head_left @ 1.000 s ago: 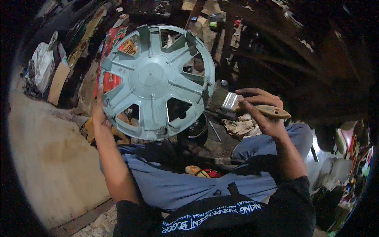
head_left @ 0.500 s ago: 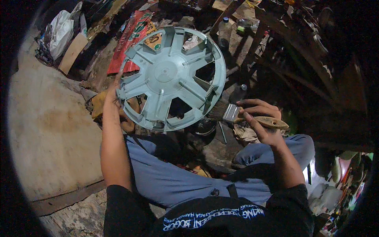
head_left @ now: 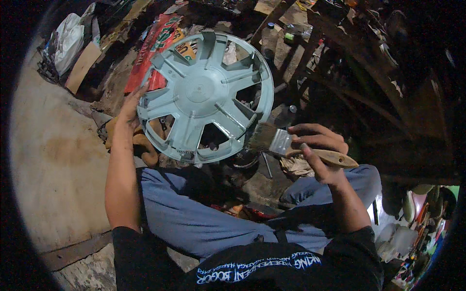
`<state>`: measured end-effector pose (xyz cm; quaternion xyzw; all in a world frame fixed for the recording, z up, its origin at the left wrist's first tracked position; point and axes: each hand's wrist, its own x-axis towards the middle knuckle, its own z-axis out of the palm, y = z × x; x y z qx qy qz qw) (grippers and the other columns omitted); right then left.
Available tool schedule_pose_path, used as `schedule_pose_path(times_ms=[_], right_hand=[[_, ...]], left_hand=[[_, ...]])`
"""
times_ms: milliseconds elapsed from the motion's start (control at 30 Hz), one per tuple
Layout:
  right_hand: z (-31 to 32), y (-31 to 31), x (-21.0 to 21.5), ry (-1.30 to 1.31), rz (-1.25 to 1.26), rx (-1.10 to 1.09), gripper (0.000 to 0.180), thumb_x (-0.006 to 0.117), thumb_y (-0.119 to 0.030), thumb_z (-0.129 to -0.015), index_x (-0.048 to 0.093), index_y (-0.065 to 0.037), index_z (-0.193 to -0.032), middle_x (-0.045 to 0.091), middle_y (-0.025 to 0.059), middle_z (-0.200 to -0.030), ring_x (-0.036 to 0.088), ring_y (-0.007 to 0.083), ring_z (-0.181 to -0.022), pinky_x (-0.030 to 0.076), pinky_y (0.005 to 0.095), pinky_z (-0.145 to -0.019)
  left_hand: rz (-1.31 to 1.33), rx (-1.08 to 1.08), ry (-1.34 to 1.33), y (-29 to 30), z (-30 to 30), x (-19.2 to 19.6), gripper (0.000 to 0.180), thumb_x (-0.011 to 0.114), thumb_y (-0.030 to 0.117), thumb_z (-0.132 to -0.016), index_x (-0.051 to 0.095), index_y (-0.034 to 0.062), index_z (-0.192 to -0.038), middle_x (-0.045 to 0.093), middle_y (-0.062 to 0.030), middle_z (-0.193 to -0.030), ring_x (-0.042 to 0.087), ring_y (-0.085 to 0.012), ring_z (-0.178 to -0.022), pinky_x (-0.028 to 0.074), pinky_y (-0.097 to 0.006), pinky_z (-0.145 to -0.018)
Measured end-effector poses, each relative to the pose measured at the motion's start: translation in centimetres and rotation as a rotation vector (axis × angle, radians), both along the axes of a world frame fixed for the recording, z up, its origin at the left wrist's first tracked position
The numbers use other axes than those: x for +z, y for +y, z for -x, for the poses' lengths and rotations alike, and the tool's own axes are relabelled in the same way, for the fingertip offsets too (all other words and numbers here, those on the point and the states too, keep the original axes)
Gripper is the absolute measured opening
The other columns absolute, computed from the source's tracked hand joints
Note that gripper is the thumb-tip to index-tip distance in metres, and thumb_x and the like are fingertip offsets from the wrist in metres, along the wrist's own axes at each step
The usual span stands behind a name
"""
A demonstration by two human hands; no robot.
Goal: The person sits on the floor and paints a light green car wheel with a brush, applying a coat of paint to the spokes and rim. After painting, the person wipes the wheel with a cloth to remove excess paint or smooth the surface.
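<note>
A pale grey-blue wheel cover (head_left: 200,85) is held up in front of me, its ribbed, spoked side facing me. My left hand (head_left: 130,107) grips its left rim; the fingers are partly behind the edge. In my right hand (head_left: 323,145) is a paintbrush (head_left: 279,141), pinched between thumb and fingers near the metal band. Its dark bristles point left, at the lower right rim of the wheel cover; whether they touch it I cannot tell. Below that rim a dark round container (head_left: 246,159) is partly hidden, with a thin stick (head_left: 268,165) beside it.
A red printed sheet (head_left: 151,53) lies behind the wheel cover. Dark-capped bottles (head_left: 269,36) and wooden beams (head_left: 349,46) crowd the far right. A pale board (head_left: 58,160) covers the left. A crumpled cloth (head_left: 297,166) lies by my right knee. Footwear and clutter (head_left: 410,213) are at the right.
The wheel cover has turned in my left hand and shifted slightly left. The brush has moved slightly left and down, its bristles now more visible at the rim.
</note>
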<state>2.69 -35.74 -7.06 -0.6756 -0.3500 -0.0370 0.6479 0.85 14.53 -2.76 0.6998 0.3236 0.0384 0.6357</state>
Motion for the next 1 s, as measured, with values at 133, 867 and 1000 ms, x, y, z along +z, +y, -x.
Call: schedule_pose_path(times_ms=[133,867,1000], right_hand=[[0.2,1.5,-2.1,-0.068,0.257,0.049,0.018,0.067,-0.003,-0.083,0.073,-0.006,-0.100,0.072,0.0086,-0.107,0.066,0.0335,-0.106,0.055,0.0399,-0.090],[-0.5,2.2,-5.5,-0.380,0.249,-0.104,0.017,0.067,0.000,-0.085,0.072,-0.003,-0.101,0.067,0.0194,-0.116,0.066,0.0333,-0.109,0.053,0.0344,-0.089],[2.9,3.4,-5.4,-0.074,0.221,-0.059,0.014,0.065,-0.001,-0.084,0.071,-0.003,-0.096,0.069,0.0154,-0.110,0.065,0.0325,-0.110,0.052,0.0352,-0.091]], left_hand=[[-0.143,-0.009,-0.110,-1.8,-0.9,0.7,0.051,0.071,0.036,-0.089,0.058,0.0056,-0.128,0.067,-0.0052,-0.104,0.065,-0.0157,-0.087,0.053,-0.033,-0.077],[-0.274,0.026,-0.199,0.5,-0.8,-0.6,0.062,0.074,0.033,-0.087,0.053,-0.0005,-0.135,0.065,-0.0108,-0.113,0.066,-0.0197,-0.093,0.052,-0.033,-0.080],[-0.306,0.017,-0.186,0.8,-1.0,-1.0,0.065,0.075,0.034,-0.086,0.052,-0.0009,-0.136,0.063,-0.0130,-0.118,0.065,-0.0204,-0.097,0.052,-0.034,-0.082]])
